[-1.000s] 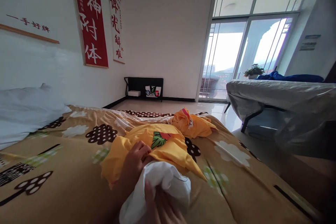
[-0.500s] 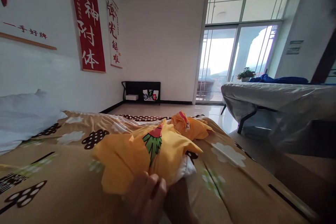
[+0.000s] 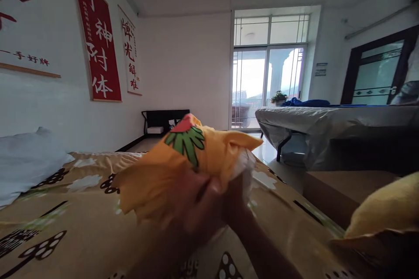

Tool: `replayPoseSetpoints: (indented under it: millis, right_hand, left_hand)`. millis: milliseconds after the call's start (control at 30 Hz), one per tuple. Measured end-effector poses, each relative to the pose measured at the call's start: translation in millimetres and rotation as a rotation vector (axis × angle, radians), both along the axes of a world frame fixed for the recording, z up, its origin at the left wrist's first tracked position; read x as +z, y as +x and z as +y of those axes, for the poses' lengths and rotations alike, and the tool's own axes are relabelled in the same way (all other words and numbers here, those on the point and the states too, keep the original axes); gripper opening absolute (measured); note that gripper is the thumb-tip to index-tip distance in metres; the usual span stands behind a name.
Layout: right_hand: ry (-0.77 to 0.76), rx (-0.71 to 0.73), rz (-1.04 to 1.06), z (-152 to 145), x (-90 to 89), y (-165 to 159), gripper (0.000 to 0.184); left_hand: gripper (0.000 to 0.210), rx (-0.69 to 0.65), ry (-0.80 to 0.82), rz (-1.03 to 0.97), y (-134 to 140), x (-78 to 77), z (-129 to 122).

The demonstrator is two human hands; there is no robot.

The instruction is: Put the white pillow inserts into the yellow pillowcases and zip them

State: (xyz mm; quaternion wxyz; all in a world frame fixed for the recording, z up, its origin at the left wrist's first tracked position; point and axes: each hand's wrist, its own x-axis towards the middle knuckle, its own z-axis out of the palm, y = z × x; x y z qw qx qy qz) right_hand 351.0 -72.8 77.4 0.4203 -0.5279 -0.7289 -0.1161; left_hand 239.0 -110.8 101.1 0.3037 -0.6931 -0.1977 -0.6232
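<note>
A yellow pillowcase (image 3: 212, 148), printed with green leaves and a red patch, is held up above the patterned bed sheet (image 3: 85, 235). My left hand (image 3: 196, 200) is closed on its near edge, blurred by motion. A soft white pillow insert (image 3: 245, 163) shows at the right side of the case. My right hand (image 3: 235, 196) is closed against this white insert beside my left hand, and its fingertips are hidden by the cloth.
At the left lies a white pillow (image 3: 29, 161). A brown box (image 3: 330, 183) and a fluffy yellow object (image 3: 389, 205) are at the right. Behind them stands a plastic-covered table (image 3: 314, 117) with blue cloth (image 3: 304, 102). A low black shelf (image 3: 166, 120) stands by the far wall.
Both hands have lifted the pillowcase and its white insert off the bed. The view has turned right, bringing the fluffy yellow object and a dark-framed door into sight.
</note>
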Motion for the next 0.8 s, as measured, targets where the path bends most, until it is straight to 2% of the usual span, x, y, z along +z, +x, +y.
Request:
replayPoseSetpoints:
  millis: [67, 133, 167, 233, 333, 433, 500, 600, 667, 733, 800]
  right_hand:
    - [0.001, -0.002, -0.145, -16.2, 36.7, -12.2, 0.027]
    - [0.035, 0.053, -0.309, -21.9, 61.3, -26.6, 0.025]
    - [0.052, 0.095, -0.382, -20.0, 67.2, -33.8, 0.025]
    - [0.071, 0.186, -0.49, -8.2, 66.2, -47.2, 0.028]
    - [0.057, 0.267, -0.591, 16.0, 46.2, -63.4, 0.03]
    - [0.055, 0.304, -0.682, 26.9, 30.2, -72.2, 0.024]
    - [0.103, 0.297, -0.73, 20.6, 26.3, -71.9, 0.021]
    - [0.269, 0.219, -0.709, -8.7, 12.7, -59.9, 0.021]
    - [0.411, 0.122, -0.62, -35.9, -13.8, -45.9, 0.025]
    - [0.601, -0.021, -0.424, -61.4, -54.3, -31.1, 0.033]
    - [0.613, -0.111, -0.342, -77.8, -98.2, -20.3, 0.043]
  left_hand:
    - [0.012, 0.03, 0.006, -0.11, -14.0, 18.8, -1.0]
    - [0.01, 0.062, -0.056, -0.186, -31.0, 26.6, 7.0]
    - [0.009, 0.082, -0.11, -0.21, -39.8, 26.3, 13.5]
    - [0.011, 0.142, -0.263, -0.213, -56.4, 19.0, 28.6]
    - [0.014, 0.3, -0.553, -0.148, -77.0, 2.9, 46.8]
    - [0.018, 0.402, -0.774, -0.038, -91.0, -2.9, 53.9]
    - [0.021, 0.407, -0.846, 0.018, -95.6, 0.2, 54.1]
    - [0.022, 0.383, -0.85, 0.031, -94.8, 5.4, 51.3]
    - [0.023, 0.378, -0.829, 0.001, -89.4, 3.8, 48.5]
    - [0.023, 0.385, -0.83, -0.022, -81.1, -2.2, 45.1]
    - [0.021, 0.405, -0.82, -0.01, -70.5, -10.0, 41.1]
